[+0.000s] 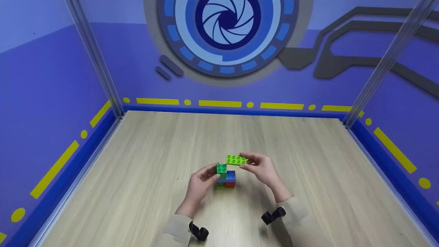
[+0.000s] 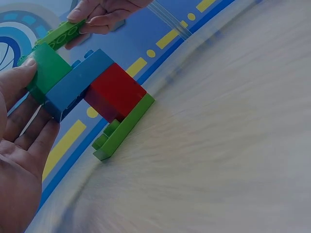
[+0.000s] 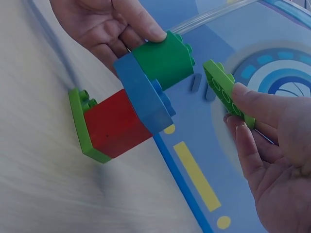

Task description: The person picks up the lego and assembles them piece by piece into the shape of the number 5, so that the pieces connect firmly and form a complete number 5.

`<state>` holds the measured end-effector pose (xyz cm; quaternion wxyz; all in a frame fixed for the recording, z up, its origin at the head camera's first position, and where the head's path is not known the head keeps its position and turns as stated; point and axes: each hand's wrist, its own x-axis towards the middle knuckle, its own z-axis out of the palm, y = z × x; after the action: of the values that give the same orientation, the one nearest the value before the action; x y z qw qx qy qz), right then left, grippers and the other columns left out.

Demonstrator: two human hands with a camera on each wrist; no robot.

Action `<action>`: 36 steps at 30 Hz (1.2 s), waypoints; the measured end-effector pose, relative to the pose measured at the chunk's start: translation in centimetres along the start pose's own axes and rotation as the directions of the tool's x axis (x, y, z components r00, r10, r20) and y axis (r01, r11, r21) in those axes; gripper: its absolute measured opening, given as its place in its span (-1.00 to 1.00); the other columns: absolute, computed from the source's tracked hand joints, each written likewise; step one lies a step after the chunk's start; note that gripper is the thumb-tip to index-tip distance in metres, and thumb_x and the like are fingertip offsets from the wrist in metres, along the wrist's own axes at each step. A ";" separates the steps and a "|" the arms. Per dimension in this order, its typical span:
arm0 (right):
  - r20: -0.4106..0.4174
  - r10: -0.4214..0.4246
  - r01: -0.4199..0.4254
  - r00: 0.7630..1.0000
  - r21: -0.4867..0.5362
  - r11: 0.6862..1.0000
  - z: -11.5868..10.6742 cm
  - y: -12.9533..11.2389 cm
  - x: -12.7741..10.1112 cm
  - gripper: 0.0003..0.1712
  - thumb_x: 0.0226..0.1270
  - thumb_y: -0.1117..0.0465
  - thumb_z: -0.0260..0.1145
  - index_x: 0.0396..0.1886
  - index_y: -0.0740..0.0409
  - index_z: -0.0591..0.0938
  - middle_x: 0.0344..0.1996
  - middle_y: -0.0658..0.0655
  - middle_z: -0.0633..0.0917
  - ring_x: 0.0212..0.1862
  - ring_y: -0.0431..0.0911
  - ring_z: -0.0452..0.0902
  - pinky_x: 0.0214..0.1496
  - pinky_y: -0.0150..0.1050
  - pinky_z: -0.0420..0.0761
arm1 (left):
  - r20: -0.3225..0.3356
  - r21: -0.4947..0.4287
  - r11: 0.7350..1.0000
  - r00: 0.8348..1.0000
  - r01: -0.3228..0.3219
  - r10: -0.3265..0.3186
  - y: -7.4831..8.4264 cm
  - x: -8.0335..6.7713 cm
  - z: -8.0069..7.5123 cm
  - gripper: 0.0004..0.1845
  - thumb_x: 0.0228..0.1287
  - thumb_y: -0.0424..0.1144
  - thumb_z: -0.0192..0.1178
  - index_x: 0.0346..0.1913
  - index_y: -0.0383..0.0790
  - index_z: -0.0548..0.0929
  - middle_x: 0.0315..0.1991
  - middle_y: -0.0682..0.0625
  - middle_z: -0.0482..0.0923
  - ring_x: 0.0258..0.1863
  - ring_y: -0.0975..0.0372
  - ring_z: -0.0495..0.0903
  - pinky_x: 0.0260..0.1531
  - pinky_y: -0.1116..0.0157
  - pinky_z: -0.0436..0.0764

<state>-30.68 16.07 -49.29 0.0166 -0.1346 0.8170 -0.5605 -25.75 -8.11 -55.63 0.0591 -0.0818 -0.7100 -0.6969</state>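
A small tower of toy building bricks stands on the table, with a lime green plate brick (image 3: 81,126) at its base. On that sits a red brick (image 3: 116,125), then a blue brick (image 3: 145,94), then a dark green brick (image 3: 165,59) on one half of the blue one. My left hand (image 1: 199,185) grips the green top brick between thumb and fingers. My right hand (image 1: 262,168) pinches a loose lime green plate brick (image 1: 235,160) by its end, studs up. In the right wrist view this plate is apart from the tower.
The wood-grain table (image 1: 154,147) spreads around the tower. Blue-purple panels (image 1: 219,92) with yellow marks border it at the back and sides, with metal posts (image 1: 115,92) at the far corners.
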 end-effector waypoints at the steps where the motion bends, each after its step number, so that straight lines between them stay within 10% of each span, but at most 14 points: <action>1: 0.007 -0.012 0.012 1.000 -0.005 1.000 0.1 -0.1 0.0 -0.56 0.28 0.30 0.50 0.16 0.16 0.73 -0.04 0.19 0.79 -0.15 -0.16 0.60 -0.20 -0.49 0.65 | 0.000 -0.001 1.000 1.000 0.004 -0.004 0.0 0.0 0.0 -0.52 0.39 -0.22 0.35 0.32 -0.24 0.61 0.28 -0.20 0.63 0.31 0.01 0.59 0.29 0.30 0.64; 36: 0.146 -0.068 0.067 0.987 0.010 0.998 1.9 -0.9 -0.3 -0.55 0.27 0.26 0.51 0.16 0.23 0.72 0.03 0.24 0.79 -0.14 -0.15 0.65 -0.11 -0.46 0.67 | 0.018 -0.032 0.999 1.000 0.025 -0.024 0.1 0.0 -0.1 -0.47 0.38 -0.16 0.36 0.35 -0.23 0.58 0.29 -0.19 0.62 0.33 0.01 0.58 0.29 0.38 0.62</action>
<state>-29.88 14.08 -49.17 0.0579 -0.2029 0.8071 -0.5514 -25.69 -8.20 -55.52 0.0431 -0.0801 -0.7003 -0.7081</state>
